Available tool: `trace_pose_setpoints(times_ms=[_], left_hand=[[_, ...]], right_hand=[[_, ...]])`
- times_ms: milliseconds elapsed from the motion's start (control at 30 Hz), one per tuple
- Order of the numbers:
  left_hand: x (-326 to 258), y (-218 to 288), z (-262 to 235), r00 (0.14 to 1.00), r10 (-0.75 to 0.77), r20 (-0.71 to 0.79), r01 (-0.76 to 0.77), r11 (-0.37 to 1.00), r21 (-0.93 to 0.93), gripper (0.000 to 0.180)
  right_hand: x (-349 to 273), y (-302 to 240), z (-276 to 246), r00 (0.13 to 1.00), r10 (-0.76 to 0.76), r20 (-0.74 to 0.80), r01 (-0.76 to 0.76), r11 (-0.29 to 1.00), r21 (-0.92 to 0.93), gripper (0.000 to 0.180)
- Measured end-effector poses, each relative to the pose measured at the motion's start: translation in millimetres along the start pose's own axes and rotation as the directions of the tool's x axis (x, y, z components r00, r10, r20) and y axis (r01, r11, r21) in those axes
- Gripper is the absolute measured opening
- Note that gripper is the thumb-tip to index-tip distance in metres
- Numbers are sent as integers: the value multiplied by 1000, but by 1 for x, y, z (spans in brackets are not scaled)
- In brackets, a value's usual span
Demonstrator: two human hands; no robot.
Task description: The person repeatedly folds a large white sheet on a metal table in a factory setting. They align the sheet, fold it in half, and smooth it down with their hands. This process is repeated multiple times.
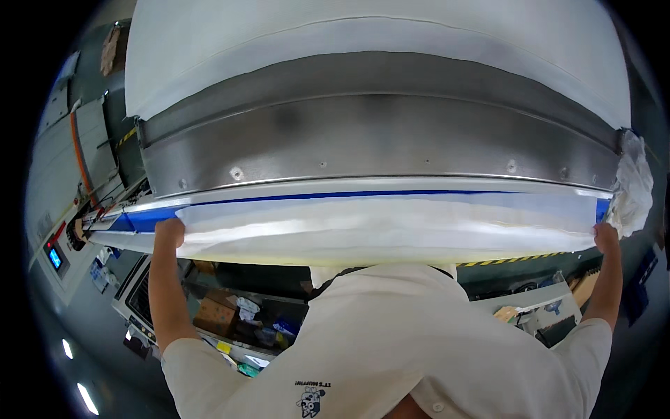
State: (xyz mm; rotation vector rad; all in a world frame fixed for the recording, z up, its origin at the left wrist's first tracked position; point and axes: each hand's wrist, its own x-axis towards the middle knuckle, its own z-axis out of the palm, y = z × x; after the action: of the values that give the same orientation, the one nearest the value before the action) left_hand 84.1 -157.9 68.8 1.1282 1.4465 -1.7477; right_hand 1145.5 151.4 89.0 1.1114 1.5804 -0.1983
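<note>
A wide white sheet lies stretched across a long bar with a blue edge, below a curved grey metal panel. More white material covers the machine above the panel. My left hand grips the sheet's left end, fingers curled over its edge. At the far right end my right hand holds the sheet's other corner, just under a bunched white cloth. Both arms are spread wide. My white shirt fills the lower middle.
A control panel with a small blue screen and an orange cable sit at the left. Cardboard boxes and loose items lie lower left. A yellow-black hazard stripe runs under the sheet at the right.
</note>
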Motion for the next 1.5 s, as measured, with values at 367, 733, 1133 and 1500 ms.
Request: trace_pose_setpoints(times_ms=[367,733,1133,1500], left_hand=[[25,-18,19,840,-541,39,501,746,-438,25],[21,0,-8,708,-619,-339,231,657,-718,34],[38,34,-27,651,-649,-395,97,586,-804,31],[77,27,-100,89,-761,-643,-285,599,-748,39]], right_hand=[[37,50,104,949,-125,-291,155,984,84,12],[12,-80,-61,974,-18,226,-34,973,227,43],[4,-109,-74,994,55,-98,-23,953,303,38],[12,-275,-234,857,-26,-514,292,847,444,13]])
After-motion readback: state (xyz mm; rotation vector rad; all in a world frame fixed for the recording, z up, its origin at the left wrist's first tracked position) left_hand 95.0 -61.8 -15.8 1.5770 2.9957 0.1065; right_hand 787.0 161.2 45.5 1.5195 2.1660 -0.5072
